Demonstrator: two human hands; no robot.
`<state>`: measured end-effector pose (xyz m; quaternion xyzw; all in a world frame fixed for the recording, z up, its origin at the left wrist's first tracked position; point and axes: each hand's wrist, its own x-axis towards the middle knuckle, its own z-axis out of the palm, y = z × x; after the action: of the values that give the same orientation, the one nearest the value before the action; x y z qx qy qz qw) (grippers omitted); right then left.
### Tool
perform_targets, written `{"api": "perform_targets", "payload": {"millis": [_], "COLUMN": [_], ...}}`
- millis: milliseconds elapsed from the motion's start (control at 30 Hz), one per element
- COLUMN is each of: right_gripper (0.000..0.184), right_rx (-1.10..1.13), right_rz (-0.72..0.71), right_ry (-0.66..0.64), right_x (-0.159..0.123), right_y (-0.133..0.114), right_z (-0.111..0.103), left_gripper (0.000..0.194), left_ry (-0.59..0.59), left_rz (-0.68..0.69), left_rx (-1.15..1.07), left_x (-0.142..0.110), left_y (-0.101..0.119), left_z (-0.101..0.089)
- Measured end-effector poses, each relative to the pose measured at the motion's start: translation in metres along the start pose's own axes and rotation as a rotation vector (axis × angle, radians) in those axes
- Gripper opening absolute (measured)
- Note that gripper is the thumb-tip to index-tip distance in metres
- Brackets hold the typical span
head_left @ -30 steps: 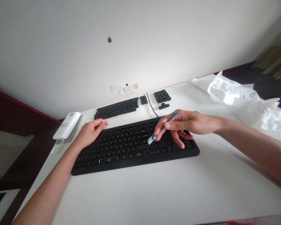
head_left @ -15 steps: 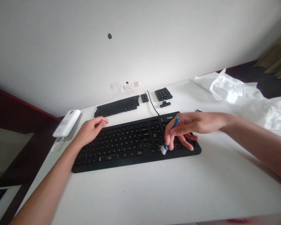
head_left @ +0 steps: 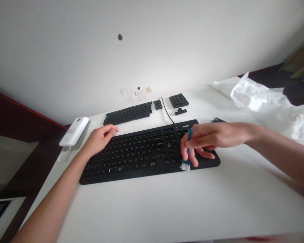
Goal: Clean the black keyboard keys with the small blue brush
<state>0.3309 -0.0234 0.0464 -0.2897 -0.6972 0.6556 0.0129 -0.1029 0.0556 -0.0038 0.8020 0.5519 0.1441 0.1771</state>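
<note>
A black keyboard base (head_left: 134, 172) with its keycaps off lies across the white desk, bare switch sockets showing. My right hand (head_left: 205, 136) is closed round a small blue brush (head_left: 189, 152), held nearly upright. The brush's white bristles point down over the front edge of the base, below the number pad section. At the back left corner of the base, my left hand (head_left: 100, 139) rests with curled fingers, holding that edge; its outer fingers are partly hidden.
Behind the base lie removed keycaps (head_left: 128, 114), a number pad group (head_left: 178, 100) and arrow keys (head_left: 180, 111). A black cable (head_left: 167, 111) runs between them. A white device (head_left: 74, 131) stands left, white plastic sheeting (head_left: 263, 98) right. A dark object (head_left: 218, 119) lies behind my right wrist.
The brush has shifted slightly right and turned more upright, its bristles now at the base's front edge. My left hand keeps its place on the corner. The whole view has shifted a little.
</note>
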Motion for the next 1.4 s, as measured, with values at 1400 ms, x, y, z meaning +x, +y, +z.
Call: {"api": "perform_targets", "payload": {"millis": [1400], "right_gripper": [0.043], "right_rx": [0.026], "right_rz": [-0.084], "right_ry": [0.05], "right_x": [-0.009], "right_y": [0.013], "right_z": [-0.018], "left_gripper": [0.035], "left_ry": [0.003], "left_rz": [0.003], "left_rx": [0.021], "left_x": [0.001], "left_y": [0.0], "left_z": [0.0]}}
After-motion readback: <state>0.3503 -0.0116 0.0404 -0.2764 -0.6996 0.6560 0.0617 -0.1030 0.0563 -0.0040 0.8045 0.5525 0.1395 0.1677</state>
